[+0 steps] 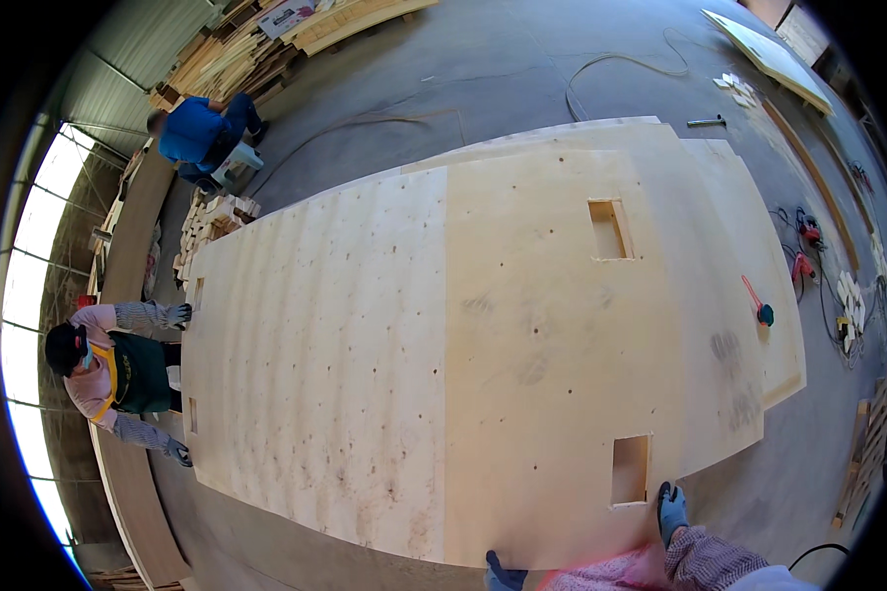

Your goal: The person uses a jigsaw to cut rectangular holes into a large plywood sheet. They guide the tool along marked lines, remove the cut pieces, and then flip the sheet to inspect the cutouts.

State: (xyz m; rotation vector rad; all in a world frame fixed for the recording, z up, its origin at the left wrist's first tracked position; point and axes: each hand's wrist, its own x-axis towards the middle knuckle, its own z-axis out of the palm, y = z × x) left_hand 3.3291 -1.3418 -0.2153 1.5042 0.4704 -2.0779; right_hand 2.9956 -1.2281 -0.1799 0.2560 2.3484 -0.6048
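A large pale plywood panel stretches across the view, its right part yellower than its left. Gloved in blue-grey, my left hand is at the panel's near edge, thumb on top, the other fingers hidden. My right hand, in a similar glove, grips the corner near a rectangular cut-out. A second cut-out lies farther away. At the panel's left end, a person in a dark apron has both gloved hands at its edge, beside two smaller slots.
More plywood sheets lie beneath, sticking out right, with a red-and-dark tool on them. Cables and red power tools are on the floor. Another person in blue sits by stacked timber. A pallet stands at right.
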